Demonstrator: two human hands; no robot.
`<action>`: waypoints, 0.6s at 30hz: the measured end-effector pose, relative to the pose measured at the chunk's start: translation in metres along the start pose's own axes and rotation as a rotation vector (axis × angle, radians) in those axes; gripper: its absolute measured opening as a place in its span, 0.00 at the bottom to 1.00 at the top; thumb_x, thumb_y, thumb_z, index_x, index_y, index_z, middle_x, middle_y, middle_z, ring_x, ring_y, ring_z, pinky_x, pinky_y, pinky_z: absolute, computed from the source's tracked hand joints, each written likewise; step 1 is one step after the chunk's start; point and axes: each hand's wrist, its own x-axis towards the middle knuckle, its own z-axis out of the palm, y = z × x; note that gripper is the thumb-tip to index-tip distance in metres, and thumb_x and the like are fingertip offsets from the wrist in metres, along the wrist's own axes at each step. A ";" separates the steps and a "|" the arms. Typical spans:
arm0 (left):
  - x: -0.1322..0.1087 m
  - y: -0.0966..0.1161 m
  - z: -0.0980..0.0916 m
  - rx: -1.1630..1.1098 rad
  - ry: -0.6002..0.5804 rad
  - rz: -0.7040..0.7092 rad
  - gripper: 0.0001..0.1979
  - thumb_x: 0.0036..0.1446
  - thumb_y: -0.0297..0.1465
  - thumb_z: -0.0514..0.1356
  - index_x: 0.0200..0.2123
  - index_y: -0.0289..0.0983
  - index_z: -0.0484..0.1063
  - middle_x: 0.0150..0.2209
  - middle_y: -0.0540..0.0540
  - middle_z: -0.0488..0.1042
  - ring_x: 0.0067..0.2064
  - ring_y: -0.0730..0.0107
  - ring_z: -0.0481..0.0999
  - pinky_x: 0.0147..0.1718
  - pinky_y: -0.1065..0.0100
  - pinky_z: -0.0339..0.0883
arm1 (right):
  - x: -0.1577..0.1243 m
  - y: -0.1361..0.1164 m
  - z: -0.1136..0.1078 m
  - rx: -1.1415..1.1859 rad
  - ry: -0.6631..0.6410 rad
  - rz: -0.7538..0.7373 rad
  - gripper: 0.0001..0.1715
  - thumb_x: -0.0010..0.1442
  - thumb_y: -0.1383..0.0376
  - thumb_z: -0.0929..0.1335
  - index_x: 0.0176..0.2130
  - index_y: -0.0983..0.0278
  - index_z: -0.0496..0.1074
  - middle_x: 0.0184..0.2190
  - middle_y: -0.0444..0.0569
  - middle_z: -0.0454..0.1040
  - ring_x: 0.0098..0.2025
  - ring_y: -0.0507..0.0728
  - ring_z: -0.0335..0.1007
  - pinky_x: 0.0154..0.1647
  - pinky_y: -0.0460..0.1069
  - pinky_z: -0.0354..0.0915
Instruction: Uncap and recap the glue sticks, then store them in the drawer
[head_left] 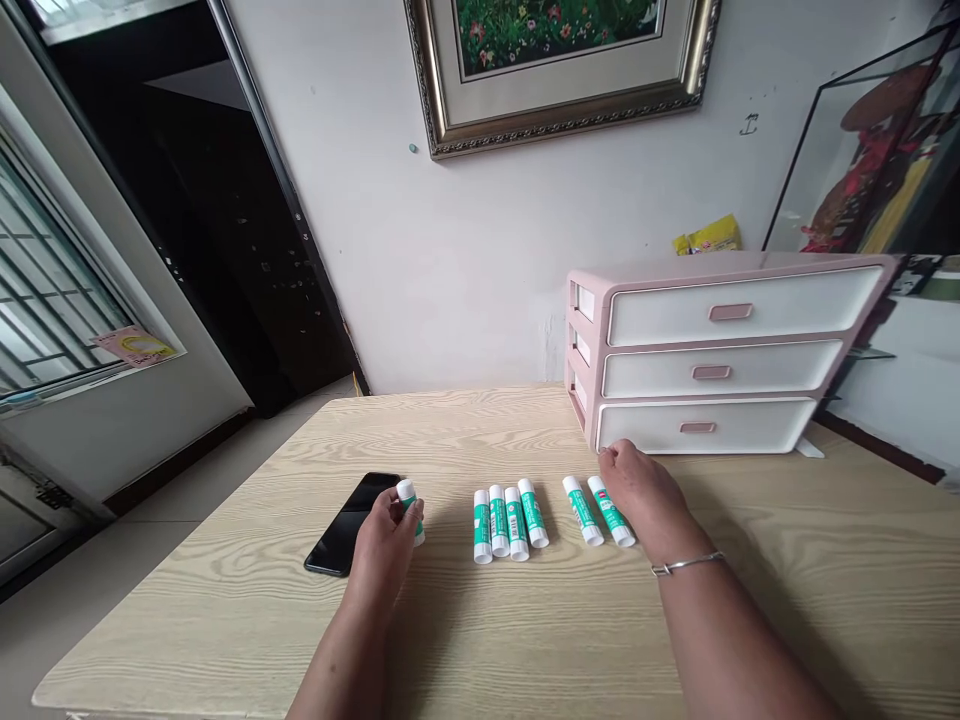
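Observation:
Several white-and-green glue sticks lie on a light wooden table [525, 640]. My left hand [386, 545] is closed around one glue stick [409, 497], held upright near the table's left side. A tight row of glue sticks [510, 521] lies in the middle. Further right lie two more glue sticks [592, 510], and my right hand [645, 495] rests beside them, fingers curled with the fingertips touching the nearer one. A thin bracelet [686, 565] circles my right wrist.
A black phone [345, 525] lies flat just left of my left hand. A pink and white three-drawer organizer [712, 355], all drawers closed, stands at the back right against the wall. A framed picture [562, 60] hangs above. A dark doorway opens at left.

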 end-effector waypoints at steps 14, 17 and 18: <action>0.001 0.000 -0.003 0.862 0.081 0.150 0.19 0.64 0.35 0.53 0.51 0.33 0.77 0.47 0.35 0.79 0.50 0.51 0.76 0.49 0.61 0.66 | -0.002 -0.004 -0.001 -0.095 -0.108 -0.013 0.20 0.68 0.63 0.58 0.44 0.67 0.75 0.42 0.63 0.78 0.46 0.63 0.76 0.41 0.50 0.63; 0.002 0.005 -0.006 0.860 0.096 0.146 0.19 0.63 0.33 0.53 0.51 0.33 0.77 0.47 0.35 0.78 0.50 0.50 0.75 0.49 0.60 0.66 | -0.006 -0.008 0.001 -0.093 -0.115 -0.026 0.19 0.68 0.64 0.58 0.44 0.68 0.75 0.41 0.62 0.79 0.45 0.62 0.76 0.39 0.49 0.63; 0.003 0.005 -0.007 0.862 0.103 0.141 0.19 0.64 0.33 0.52 0.51 0.34 0.77 0.47 0.36 0.78 0.50 0.50 0.75 0.49 0.59 0.66 | -0.007 -0.009 0.001 -0.090 -0.116 -0.028 0.19 0.68 0.64 0.58 0.44 0.68 0.75 0.41 0.62 0.79 0.45 0.61 0.76 0.39 0.49 0.62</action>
